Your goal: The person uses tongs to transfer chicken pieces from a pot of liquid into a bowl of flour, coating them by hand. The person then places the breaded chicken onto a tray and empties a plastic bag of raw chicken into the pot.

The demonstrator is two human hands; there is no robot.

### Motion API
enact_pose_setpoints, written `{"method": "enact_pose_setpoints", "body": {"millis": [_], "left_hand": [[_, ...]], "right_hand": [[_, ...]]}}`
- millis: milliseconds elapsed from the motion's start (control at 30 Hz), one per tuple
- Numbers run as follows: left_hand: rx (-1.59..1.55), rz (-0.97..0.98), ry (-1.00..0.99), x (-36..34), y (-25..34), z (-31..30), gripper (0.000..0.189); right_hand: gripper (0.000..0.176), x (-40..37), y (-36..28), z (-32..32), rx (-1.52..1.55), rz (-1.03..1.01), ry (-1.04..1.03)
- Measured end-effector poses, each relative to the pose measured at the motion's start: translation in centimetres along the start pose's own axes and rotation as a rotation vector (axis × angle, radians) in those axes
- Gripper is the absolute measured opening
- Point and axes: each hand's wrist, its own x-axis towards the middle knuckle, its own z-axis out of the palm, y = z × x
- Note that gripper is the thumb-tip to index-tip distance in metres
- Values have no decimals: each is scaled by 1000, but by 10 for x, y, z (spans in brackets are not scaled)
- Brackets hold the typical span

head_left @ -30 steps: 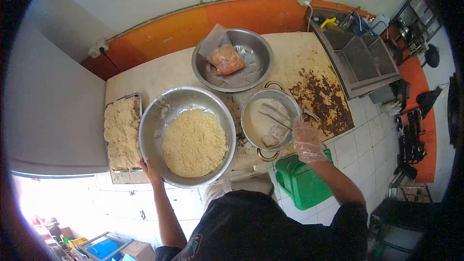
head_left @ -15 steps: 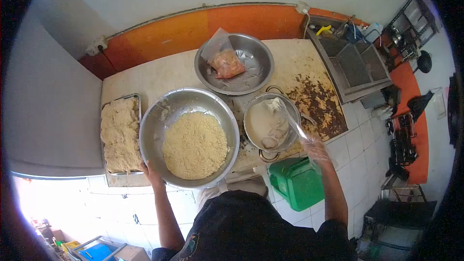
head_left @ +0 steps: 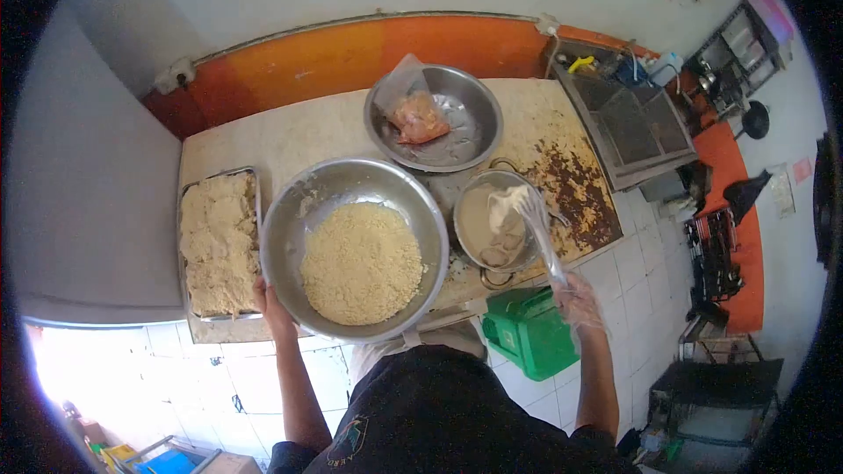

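Note:
My left hand (head_left: 271,309) grips the near rim of a large steel bowl (head_left: 283,237) holding a heap of pale breadcrumbs (head_left: 360,263). My right hand (head_left: 578,300), in a clear plastic glove, holds metal tongs (head_left: 543,241) that lift a batter-coated piece (head_left: 507,211) above a small steel pot of batter (head_left: 474,219). Batter clings to the piece and the tong tips.
A tray of breaded pieces (head_left: 219,241) lies left of the big bowl. Behind it sits a steel bowl (head_left: 465,132) with a plastic bag of raw meat (head_left: 417,116). Crumbs cover the counter's right side (head_left: 575,180). A fryer (head_left: 637,127) stands at right, a green bin (head_left: 529,331) below.
The tongs have risen out of the batter pot with a coated piece in them, and my right hand has drawn back toward me. My left hand stays on the bowl rim.

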Motion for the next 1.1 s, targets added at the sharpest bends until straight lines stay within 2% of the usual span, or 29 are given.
{"method": "enact_pose_setpoints", "body": {"millis": [33, 67, 100, 133, 200, 233, 267, 367, 400, 467, 533, 567, 600, 633, 667, 700, 733, 767, 867, 900, 967, 1000, 1067, 1100], "left_hand": [[-8, -6, 19, -2, 9, -2, 26], [173, 24, -24, 15, -17, -25, 30], [207, 133, -10, 33, -52, -42, 35], [143, 27, -68, 22, -30, -36, 35], [264, 41, 43, 11, -4, -13, 27], [176, 80, 70, 8, 3, -8, 24], [219, 45, 54, 4, 15, -4, 22], [112, 0, 23, -1, 33, 5, 21], [146, 29, 9, 2, 29, 3, 24], [182, 53, -8, 6, 21, -6, 28], [393, -60, 54, 15, -1, -16, 40], [629, 80, 9, 28, -43, -31, 48], [1115, 357, -97, 44, -86, -57, 48], [306, -56, -101, 33, -44, -43, 48], [631, 237, -134, 44, -74, -56, 41], [745, 467, 50, 35, -69, -45, 36], [453, 323, -15, 17, -22, -20, 30], [42, 50, -34, 14, 0, -7, 25], [54, 25, -51, 22, -10, -15, 23], [123, 74, -14, 14, 2, -7, 24], [77, 86, -74, 23, -11, -16, 24], [22, 104, -115, 30, -16, -16, 24], [-54, 68, -117, 22, -2, -7, 24], [-121, 22, -107, 16, 2, -4, 24]], "right_hand": [[17, -1, 3, 9, -15, -59, 42], [16, 1, 5, 26, -27, -125, 54], [17, 3, 9, 36, -53, -98, 67], [19, 6, 15, 41, -77, -76, 77], [23, 13, 36, 37, 192, 7, -21], [25, 35, 76, 27, 55, -18, 12], [28, 55, 103, 23, -80, -43, 66], [32, -8, 8, 14, 46, -47, 70], [32, -1, 16, 5, 41, -54, 64], [30, 14, 44, -23, 341, 175, 87], [29, 4, 34, -8, 267, 129, 106], [30, -4, 25, 2, 190, 86, 129], [34, -8, 19, 12, 118, 57, 161], [39, -10, 21, 18, 47, 35, 201], [37, 3, 35, 25, 118, 5, 83], [32, -20, -11, 46, 346, 101, 47], [30, -17, -11, 55, 309, 155, 60], [28, -10, -8, 62, 269, 203, 55], [18, -23, -36, 62, 332, 230, 102], [18, -24, -42, 56, 338, 237, 113], [15, -26, -49, 44, 142, 197, 113], [15, -24, -44, 41, 152, 193, 125], [18, -15, -24, 40, -319, -353, 280], [18, -8, -13, 40, -320, -349, 288]]}}
